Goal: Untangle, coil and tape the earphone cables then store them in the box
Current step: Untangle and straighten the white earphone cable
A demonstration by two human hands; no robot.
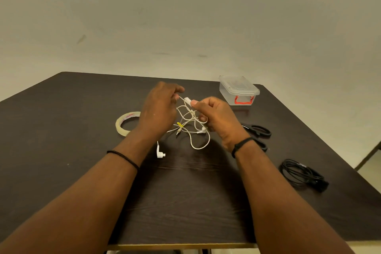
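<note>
White earphone cable (pixel 191 123) apparently pinched between both hands' fingers (pixel 194 102).

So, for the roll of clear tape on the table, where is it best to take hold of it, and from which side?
Probably the near rim of the tape roll, taken from above, one finger inside the hole and the thumb outside. The roll lies flat with its centre open, and its far right part sits behind the left hand, so the near-left arc is the free one.

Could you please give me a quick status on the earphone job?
Both hands, left hand and right hand, pinching white earphone cable, tangled. Black cable coiled. Box lidded. Nothing obstructing.
</note>
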